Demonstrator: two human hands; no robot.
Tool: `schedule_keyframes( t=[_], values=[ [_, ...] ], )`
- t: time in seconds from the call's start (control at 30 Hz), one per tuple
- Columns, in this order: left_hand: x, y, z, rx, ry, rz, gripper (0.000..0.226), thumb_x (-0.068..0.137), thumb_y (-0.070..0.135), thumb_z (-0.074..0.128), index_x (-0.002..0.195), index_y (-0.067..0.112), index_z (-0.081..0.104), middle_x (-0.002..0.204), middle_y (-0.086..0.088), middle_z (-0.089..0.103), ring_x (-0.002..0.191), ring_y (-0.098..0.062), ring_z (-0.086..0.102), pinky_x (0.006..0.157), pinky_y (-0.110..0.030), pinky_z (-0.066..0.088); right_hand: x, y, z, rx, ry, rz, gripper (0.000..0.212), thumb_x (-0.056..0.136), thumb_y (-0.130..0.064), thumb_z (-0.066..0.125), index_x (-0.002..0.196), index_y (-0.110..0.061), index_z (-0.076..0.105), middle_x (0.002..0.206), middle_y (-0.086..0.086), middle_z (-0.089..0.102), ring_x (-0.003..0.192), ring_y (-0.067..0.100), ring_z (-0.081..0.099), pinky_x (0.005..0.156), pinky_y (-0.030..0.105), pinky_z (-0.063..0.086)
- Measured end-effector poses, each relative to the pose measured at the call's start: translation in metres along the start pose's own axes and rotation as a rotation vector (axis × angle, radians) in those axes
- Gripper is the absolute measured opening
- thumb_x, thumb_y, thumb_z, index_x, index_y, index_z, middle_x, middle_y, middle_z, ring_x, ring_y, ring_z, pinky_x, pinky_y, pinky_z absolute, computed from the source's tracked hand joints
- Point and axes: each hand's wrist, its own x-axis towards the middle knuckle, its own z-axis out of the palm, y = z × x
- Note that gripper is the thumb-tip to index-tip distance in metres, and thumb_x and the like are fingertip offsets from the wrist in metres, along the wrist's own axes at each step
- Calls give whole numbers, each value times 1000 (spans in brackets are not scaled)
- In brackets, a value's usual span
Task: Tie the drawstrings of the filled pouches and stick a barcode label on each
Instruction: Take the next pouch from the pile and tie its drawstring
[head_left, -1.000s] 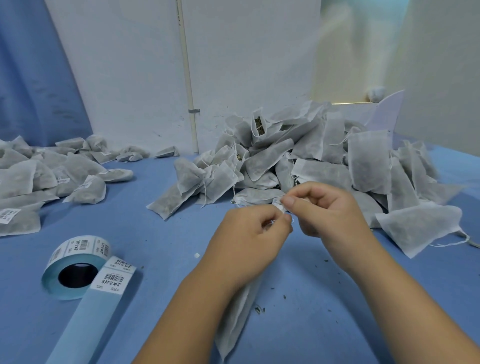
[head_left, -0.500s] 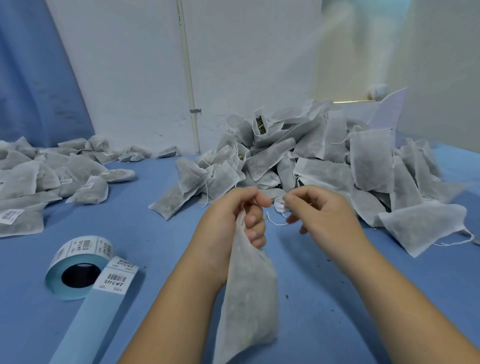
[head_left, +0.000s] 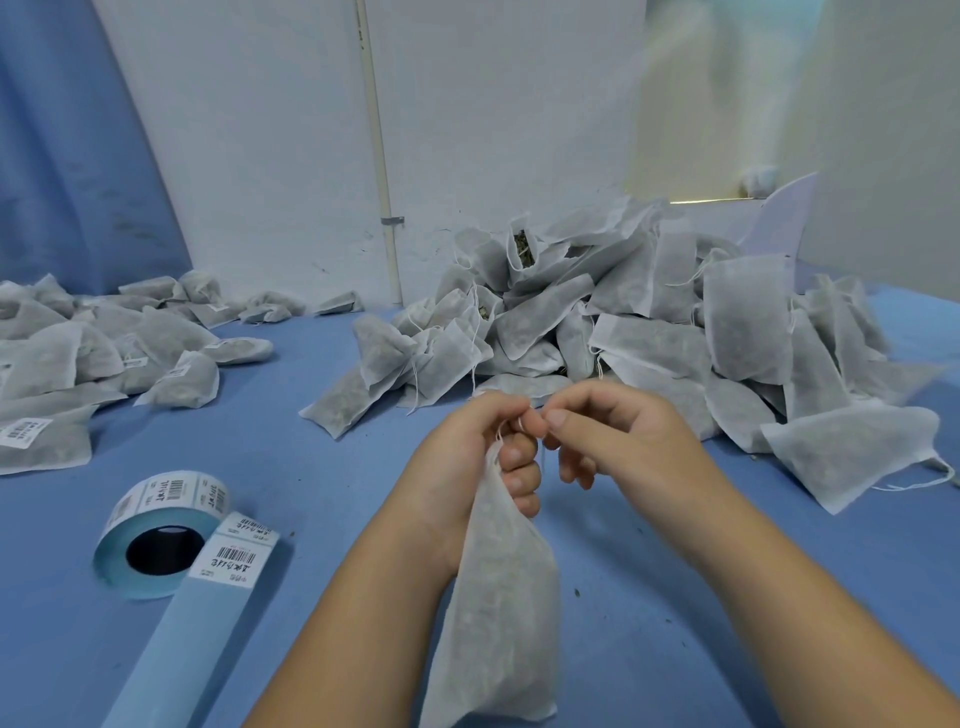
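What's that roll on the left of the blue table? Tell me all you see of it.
A roll of white barcode labels wound on pale blue backing paper around a dark hollow core. It lies on the blue table, its open end facing the camera. Black barcodes show on the outer labels. A loose blue backing strip runs from it towards the camera, carrying one white label beside the roll. Only the table touches it.
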Motion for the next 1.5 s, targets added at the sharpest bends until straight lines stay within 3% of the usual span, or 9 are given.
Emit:
schedule_keyframes(
  t=[0.23, 0.43, 0.53, 0.67, 0.8, 0.93, 1.1, 1.3, 1.5],
  values=[
    [-2, 0, -2, 71, -41, -33, 24, 73, 28, 58, 53, 15, 55, 45, 4, 32, 35, -10, 29, 40, -22, 26, -1, -2, -3, -2, -75, 68, 11, 90, -9, 63, 85, -1, 70, 73, 2, 67, 60, 14, 58, 55, 24, 45],
    [-4, -1, -5, 252, -13, -50, 40, 89, 21, 51, 50, 16, 53, 46, 3, 31, 38, -10, 29, 44, -24, 24, -1, -2, -4, -22, -126, 92, 11, 87, -1, 62, 77, -2, 66, 64, 2, 62, 55, 12, 54, 55, 24, 44],
    [-7, 1, -6, 306, -63, -70, 34, 83, 24, 57, 51, 16, 55, 47, 3, 33, 39, -10, 31, 45, -24, 26, 0, 0, -6, -67, -173, 101, 9, 85, -2, 62, 78, 3, 64, 62, 4, 61, 53, 10, 54, 56, 24, 44],
    [-10, 6, -8, 356, -98, -79, 22, 69, 35, 66, 57, 16, 66, 52, 4, 42, 40, -8, 34, 45, -22, 28, 0, -2, -7, -45, -202, 113, 11, 71, -15, 57, 65, -16, 66, 74, 16, 61, 56, 12, 54, 58, 27, 45],
    [-12, 8, -8, 372, -78, -77, 20, 70, 35, 67, 62, 16, 71, 56, 5, 46, 40, -7, 35, 45, -22, 28, 1, 0, -8, -33, -230, 112, 17, 70, -15, 55, 59, -23, 64, 71, 13, 59, 56, 13, 54, 58, 27, 45],
    [-10, 6, -9, 375, 20, -37, 18, 72, 32, 73, 67, 15, 74, 64, 5, 50, 40, -8, 37, 42, -21, 30, 2, 2, -9, -46, -211, 111, 18, 70, -16, 55, 58, -24, 65, 59, 2, 58, 54, 12, 55, 55, 25, 45],
    [-8, 3, -9, 398, 109, 1, 18, 79, 30, 76, 69, 16, 77, 66, 7, 56, 42, -8, 41, 44, -22, 34, 3, 4, -11, -84, -187, 113, 15, 69, -19, 56, 58, -25, 65, 58, 2, 58, 54, 11, 54, 55, 24, 45],
    [-3, 0, -12, 416, 159, 52, 27, 72, 30, 82, 51, 21, 68, 53, 6, 52, 42, -10, 44, 51, -26, 37, 4, 5, -12, -123, -154, 134, 14, 68, -20, 54, 58, -25, 63, 54, 1, 59, 53, 12, 53, 57, 25, 45],
    [-4, -1, -12, 379, 133, 73, 29, 60, 44, 79, 68, 17, 71, 66, 2, 54, 47, -12, 46, 54, -27, 36, 5, 5, -10, -91, -72, 111, 11, 73, -23, 60, 64, -27, 65, 57, -2, 60, 53, 12, 55, 55, 26, 45]
  ],
)
